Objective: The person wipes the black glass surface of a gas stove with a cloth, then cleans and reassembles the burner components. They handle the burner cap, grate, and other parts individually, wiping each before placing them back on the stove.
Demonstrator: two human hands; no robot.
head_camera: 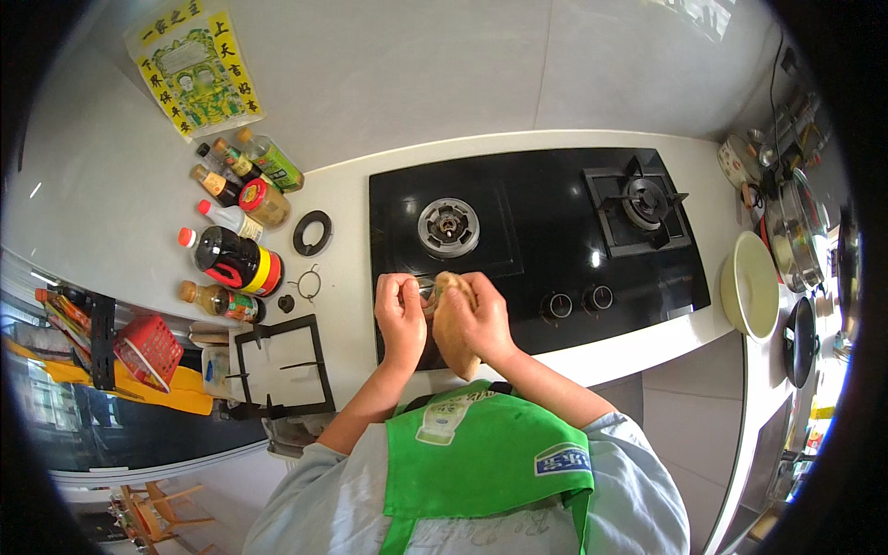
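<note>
My left hand is curled around a small shiny ring-like part, possibly metal; its exact kind is unclear. A brown cloth is gripped in my right hand, its upper end against that part. Both hands are over the near edge of a black glass gas hob. Beyond them lies the bare left burner, without its pan support. On the counter at left are a black ring, a thin metal ring, a small dark cap and a square black pan support.
Several sauce bottles and a jar line the left wall. The right burner carries its pan support. A pale green basin stands right of the hob, near steel pots. Two control knobs are at the hob's front.
</note>
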